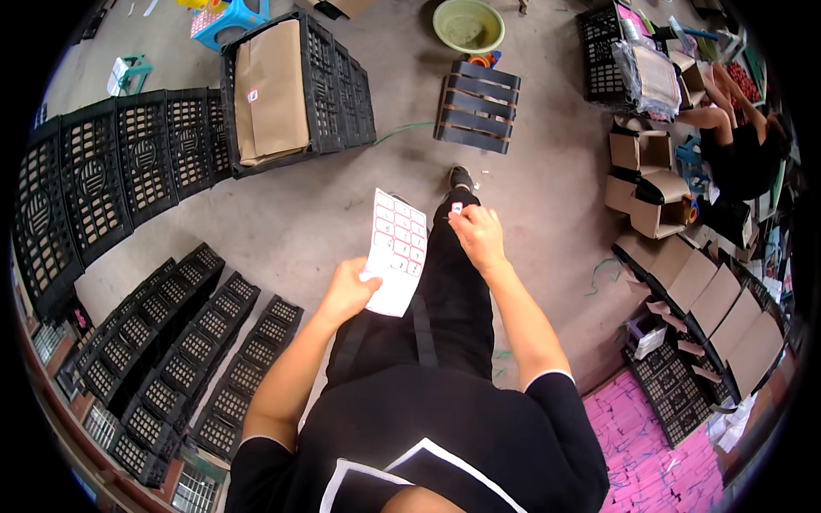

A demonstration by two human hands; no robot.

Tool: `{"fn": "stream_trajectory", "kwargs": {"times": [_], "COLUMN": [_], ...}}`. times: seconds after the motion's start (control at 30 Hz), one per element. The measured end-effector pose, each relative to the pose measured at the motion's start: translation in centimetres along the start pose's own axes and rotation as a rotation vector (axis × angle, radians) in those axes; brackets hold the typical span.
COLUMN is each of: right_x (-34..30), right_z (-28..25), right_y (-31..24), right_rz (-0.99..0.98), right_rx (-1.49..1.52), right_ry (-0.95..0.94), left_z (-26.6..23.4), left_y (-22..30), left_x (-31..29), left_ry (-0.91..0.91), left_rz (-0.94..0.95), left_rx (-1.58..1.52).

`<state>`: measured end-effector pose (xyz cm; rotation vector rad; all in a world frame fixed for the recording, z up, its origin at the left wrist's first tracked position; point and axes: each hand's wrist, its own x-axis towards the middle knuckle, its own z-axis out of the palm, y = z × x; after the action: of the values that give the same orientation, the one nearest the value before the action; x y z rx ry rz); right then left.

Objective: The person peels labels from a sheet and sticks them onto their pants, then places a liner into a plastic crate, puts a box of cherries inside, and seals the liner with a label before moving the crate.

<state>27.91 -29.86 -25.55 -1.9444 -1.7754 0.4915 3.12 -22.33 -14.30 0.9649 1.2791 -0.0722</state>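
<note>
- White paper, printed with rows of red-edged boxes, was used for the label sheet (398, 286), which was held in front of the body, above the dark trousers (457, 282).
- The sheet's lower left edge was gripped by the left hand (346, 292), with the thumb laid over the face; the fingers beneath were hidden. It was probably held this way so that the printed side was kept in view and the right edge left free.
- A small label (457, 208) was pinched between the nearly closed thumb and forefinger of the right hand (479, 235), apart from the sheet; it was perhaps held by the fingertips so that little of it was covered.
- A similar small tag (253, 96) was seen on the brown cardboard (278, 94) set in a black crate (339, 94), apparently placed to face outward for easy reading.
- Bare grey floor (547, 128) was shown underfoot, with rows of black crates (103, 175) lined up at the left.
- Ahead, a slatted dark crate (476, 107) and a green basin (469, 27) were set down.
- At the right, open cartons (640, 152) were gathered near another person (740, 158), and pink sheeting (650, 445) was spread below.
</note>
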Motion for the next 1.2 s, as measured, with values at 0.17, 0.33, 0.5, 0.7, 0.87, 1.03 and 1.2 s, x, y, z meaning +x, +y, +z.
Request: {"fn": "stream_trajectory", "kwargs": {"times": [0.17, 0.33, 0.5, 0.7, 0.87, 1.03, 1.2], "right_x": [-3.9, -0.6, 1.5, 1.0, -1.0, -2.8, -5.7], "right_z": [1.6, -4.7, -6.0, -5.0, -3.3, -1.4, 2.1], "right_y": [0.2, -5.7, -10.5, -9.2, -5.7, 1.8, 0.6], "right_rz": [0.030, 0.254, 0.077, 0.054, 0.486, 0.339, 0.419], "right_rx": [-0.119, 0.335, 0.469, 0.671, 1.153, -0.066, -0.064], "right_ry": [-0.478, -0.334, -0.148, -0.229, -0.319, 0.005, -0.208], "left_z": [0.3, 0.8, 1.4, 0.8, 0.2, -0.7, -0.4], "left_y": [0.8, 0.4, 0.8, 2.8, 1.4, 1.2, 0.7], "left_x": [0.2, 0.2, 0.2, -0.1, -0.1, 0.3, 1.4], "left_ry": [0.032, 0.068, -0.009, -0.144, -0.172, -0.069, -0.010], "left_rz": [0.022, 0.012, -0.064, -0.019, -0.050, -0.153, -0.104], "left_rx": [-0.077, -0.286, -0.345, -0.025, 0.108, -0.029, -0.065]}}
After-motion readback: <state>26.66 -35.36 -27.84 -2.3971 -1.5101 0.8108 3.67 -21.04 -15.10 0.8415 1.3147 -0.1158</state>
